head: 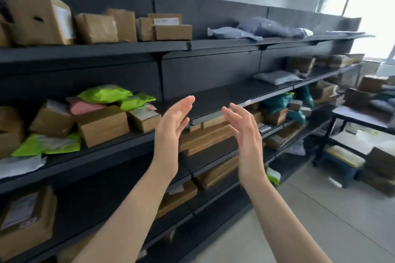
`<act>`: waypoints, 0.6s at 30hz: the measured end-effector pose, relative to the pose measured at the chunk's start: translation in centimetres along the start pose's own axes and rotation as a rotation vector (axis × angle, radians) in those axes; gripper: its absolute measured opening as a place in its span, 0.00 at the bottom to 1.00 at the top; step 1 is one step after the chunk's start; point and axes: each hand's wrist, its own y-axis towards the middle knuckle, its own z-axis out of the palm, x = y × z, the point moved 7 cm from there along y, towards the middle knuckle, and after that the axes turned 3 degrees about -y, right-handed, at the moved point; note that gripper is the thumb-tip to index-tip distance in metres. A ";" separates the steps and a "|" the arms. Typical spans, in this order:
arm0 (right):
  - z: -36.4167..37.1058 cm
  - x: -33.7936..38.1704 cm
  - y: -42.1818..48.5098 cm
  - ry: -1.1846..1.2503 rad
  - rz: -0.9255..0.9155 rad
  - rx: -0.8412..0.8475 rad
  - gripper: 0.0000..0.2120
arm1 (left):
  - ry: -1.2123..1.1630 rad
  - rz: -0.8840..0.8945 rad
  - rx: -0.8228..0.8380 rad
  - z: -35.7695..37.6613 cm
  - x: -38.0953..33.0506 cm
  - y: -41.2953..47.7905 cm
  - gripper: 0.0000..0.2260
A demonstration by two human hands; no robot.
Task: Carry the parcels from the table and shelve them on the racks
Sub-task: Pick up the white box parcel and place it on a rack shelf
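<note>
A long black rack [171, 48] runs from the left foreground toward the far right. Its shelves carry cardboard boxes [102, 126], green mailer bags [104, 93] and grey mailer bags [275, 77]. My left hand [171, 130] and my right hand [245, 132] are raised in front of the middle shelf, palms facing each other, fingers apart, holding nothing. A bare stretch of the middle shelf [224, 94] lies just behind them. At the far right a black table [361, 116] holds more parcels [374, 83].
Brown flat boxes [205, 136] fill the shelf below my hands. More boxes and a yellow-topped crate [344, 157] sit under and beside the table. Grey floor [320, 209] opens to the right of the rack. A bright window [367, 6] is at the far end.
</note>
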 end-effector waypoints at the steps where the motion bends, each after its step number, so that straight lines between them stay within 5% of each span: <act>1: -2.2 0.1 0.8 -0.011 -0.006 -0.034 0.18 | -0.011 -0.011 0.047 2.4 1.0 0.8 0.15; 18: -32.9 -4.8 22.0 -0.260 -0.056 -0.489 0.18 | -0.322 -0.114 0.508 36.1 20.3 20.6 0.19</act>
